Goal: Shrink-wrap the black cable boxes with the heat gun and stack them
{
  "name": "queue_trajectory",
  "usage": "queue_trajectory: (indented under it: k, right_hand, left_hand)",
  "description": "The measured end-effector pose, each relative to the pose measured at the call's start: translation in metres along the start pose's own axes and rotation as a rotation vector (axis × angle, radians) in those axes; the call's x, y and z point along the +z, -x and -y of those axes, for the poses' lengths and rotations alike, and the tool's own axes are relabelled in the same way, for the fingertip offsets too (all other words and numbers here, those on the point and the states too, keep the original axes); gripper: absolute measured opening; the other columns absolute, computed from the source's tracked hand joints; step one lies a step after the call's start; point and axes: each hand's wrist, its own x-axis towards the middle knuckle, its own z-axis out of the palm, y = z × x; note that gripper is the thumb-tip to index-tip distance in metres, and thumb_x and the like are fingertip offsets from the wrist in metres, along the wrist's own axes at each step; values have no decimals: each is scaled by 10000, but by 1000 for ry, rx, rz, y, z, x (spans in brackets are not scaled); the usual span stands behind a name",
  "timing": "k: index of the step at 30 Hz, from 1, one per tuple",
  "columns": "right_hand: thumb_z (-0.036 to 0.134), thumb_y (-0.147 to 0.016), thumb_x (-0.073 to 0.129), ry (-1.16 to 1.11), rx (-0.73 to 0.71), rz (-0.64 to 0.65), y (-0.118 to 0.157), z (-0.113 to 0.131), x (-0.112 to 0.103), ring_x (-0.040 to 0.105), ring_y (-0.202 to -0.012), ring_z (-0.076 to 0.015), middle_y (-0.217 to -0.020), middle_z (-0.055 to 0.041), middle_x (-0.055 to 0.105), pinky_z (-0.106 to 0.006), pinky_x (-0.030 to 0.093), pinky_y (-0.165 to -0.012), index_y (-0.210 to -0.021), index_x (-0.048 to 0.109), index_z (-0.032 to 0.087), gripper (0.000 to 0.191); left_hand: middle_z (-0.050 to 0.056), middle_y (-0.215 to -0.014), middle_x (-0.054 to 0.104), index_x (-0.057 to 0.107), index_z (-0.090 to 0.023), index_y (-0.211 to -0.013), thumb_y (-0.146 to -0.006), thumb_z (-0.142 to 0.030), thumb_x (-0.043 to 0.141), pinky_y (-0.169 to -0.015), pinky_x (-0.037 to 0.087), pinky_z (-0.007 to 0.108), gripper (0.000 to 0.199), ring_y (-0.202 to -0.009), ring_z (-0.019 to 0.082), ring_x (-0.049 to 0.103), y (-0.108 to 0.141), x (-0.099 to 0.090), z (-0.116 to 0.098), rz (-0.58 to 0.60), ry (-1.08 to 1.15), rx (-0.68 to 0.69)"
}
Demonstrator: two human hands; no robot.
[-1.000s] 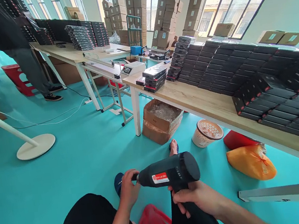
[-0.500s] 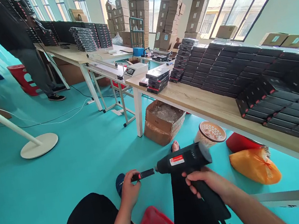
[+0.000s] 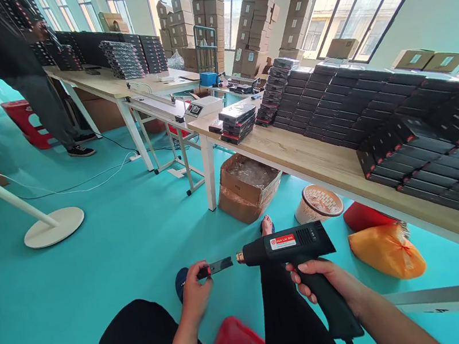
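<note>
A black heat gun [image 3: 297,244] with a red and white label is gripped by its handle in my right hand [image 3: 323,280]. Its copper-coloured nozzle points left. Just off the nozzle tip, a small gap away, is the end of a slim black box [image 3: 220,265] with a red patch. My left hand [image 3: 196,288] pinches that box by its left end, thumb and fingers closed on it. Both hands are above the floor, in front of my knees. The heat gun's cord hangs below the handle.
Stacks of black boxes [image 3: 333,109] fill the wooden table [image 3: 296,152] on the right. A carton [image 3: 237,197], a waste basket [image 3: 301,213] and an orange bag [image 3: 385,252] are on the floor. A fan stand [image 3: 53,229] is left; a person [image 3: 34,81] stands behind it.
The heat gun has turned so its label and side face me more, and its nozzle shows clearly. The slim box has tilted slightly, its free end rising. The view has shifted a little.
</note>
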Motion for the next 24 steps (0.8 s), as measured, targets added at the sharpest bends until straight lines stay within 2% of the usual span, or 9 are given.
queue_trajectory:
  k: [4, 9, 16, 18, 21, 22, 24]
  right_hand:
    - [294, -684, 782, 43, -20, -13, -2, -3, 13, 589, -545, -103, -723, -17, 665, -197, 446, -465, -938, 735, 105, 320]
    - [325, -637, 782, 265, -103, 70, -2, -3, 50, 595, -524, -137, -696, -18, 673, -250, 449, -460, -928, 690, 124, 366]
    - [242, -620, 700, 522, -92, 116, -1, 7, 81, 525, -442, -132, -503, 50, 587, -271, 428, -459, -831, 605, 178, 240]
    - [249, -638, 685, 535, -125, 93, 0, 7, 85, 514, -440, -130, -492, 53, 582, -274, 429, -472, -835, 599, 184, 224]
    - [247, -650, 704, 539, -112, 127, 0, 5, 84, 531, -459, -144, -502, 32, 602, -282, 436, -479, -856, 628, 172, 232]
    - [250, -647, 722, 527, -111, 108, -1, 5, 81, 534, -461, -148, -504, 25, 607, -284, 437, -477, -860, 639, 168, 243]
    - [278, -651, 742, 480, -154, -9, -4, 5, 68, 530, -470, -143, -522, 24, 606, -279, 436, -481, -872, 651, 170, 263]
  left_hand:
    - [86, -1148, 706, 729, -232, -949, -636, -151, 564, -974, 510, 403, 363, -1069, 258, 664, 2, 0, -2, 2, -70, 22]
    - [83, -1145, 705, 741, -233, -955, -628, -53, 558, -1036, 474, 432, 416, -1123, 263, 640, 1, 2, -3, 23, -201, 86]
    - [80, -1147, 707, 748, -235, -948, -635, -51, 577, -1063, 445, 437, 401, -1138, 270, 624, 3, 0, -5, -9, -241, 54]
    - [80, -1145, 710, 753, -243, -938, -625, -75, 590, -1062, 440, 438, 391, -1138, 277, 623, 4, 0, -5, -22, -193, 44]
    - [89, -1115, 716, 757, -242, -903, -622, -150, 637, -1036, 454, 441, 319, -1102, 295, 636, 2, -1, -3, -39, -75, 7]
    - [90, -1091, 722, 756, -237, -900, -620, -177, 653, -1022, 461, 442, 304, -1078, 299, 643, 1, -2, -2, -56, -35, -23]
    - [82, -1018, 739, 750, -225, -907, -610, -223, 683, -979, 483, 434, 305, -1010, 295, 661, -1, -3, -2, -94, 61, -110]
